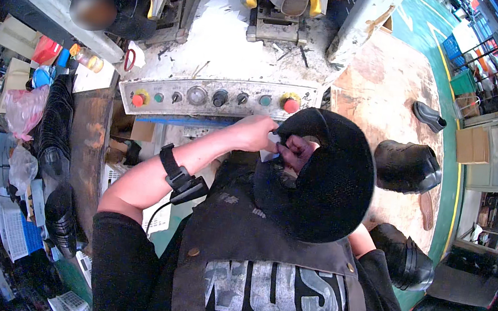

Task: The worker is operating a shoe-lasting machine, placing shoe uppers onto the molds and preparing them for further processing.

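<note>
A rounded black shoe upper (335, 184) hangs in front of my chest, covering most of my right forearm. My left hand (254, 133) reaches across to its near-left edge, fingers pinched together there. A small pale scrap (271, 146) shows between the two hands. Through a gap in the upper, the curled fingers of my right hand (296, 152) are visible, gripping the edge; the rest of that hand is hidden. A black strapped device (179, 175) sits on my left wrist, with a cable hanging down.
Ahead lies a control panel (197, 97) with red and green buttons, below a machine (281, 5) with yellow parts. Several black shoes, including a tall one (407, 167), stand on the worn wooden table (368, 83) at right. More dark shoes (55, 158) line the left side.
</note>
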The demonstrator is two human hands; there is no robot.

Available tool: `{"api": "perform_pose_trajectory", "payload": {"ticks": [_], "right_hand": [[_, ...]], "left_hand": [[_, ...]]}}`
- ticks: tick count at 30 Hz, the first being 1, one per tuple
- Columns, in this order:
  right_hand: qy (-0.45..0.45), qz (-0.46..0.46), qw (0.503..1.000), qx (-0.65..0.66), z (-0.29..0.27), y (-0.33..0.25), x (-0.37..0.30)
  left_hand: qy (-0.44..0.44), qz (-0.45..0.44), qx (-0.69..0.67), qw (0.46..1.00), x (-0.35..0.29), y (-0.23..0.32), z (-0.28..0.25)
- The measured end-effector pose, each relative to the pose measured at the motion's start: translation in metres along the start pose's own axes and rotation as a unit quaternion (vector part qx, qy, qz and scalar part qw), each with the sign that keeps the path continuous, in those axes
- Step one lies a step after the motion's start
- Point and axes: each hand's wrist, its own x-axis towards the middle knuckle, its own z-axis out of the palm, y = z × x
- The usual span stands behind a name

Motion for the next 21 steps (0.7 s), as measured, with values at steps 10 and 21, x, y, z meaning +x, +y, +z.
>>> {"api": "perform_pose_trajectory", "payload": {"ticks": [10, 21], "right_hand": [[-0.025, -0.055, 0.978, 0.201, -0.006, 0.007, -0.011], [-0.034, -0.073, 0.978, -0.191, -0.012, 0.052, -0.024]], "left_hand": [[0.148, 0.081, -0.037, 0.985, 0.011, -0.002, 0.032], [0.163, 0.004, -0.009, 0.986, 0.008, 0.023, 0.021]]}}
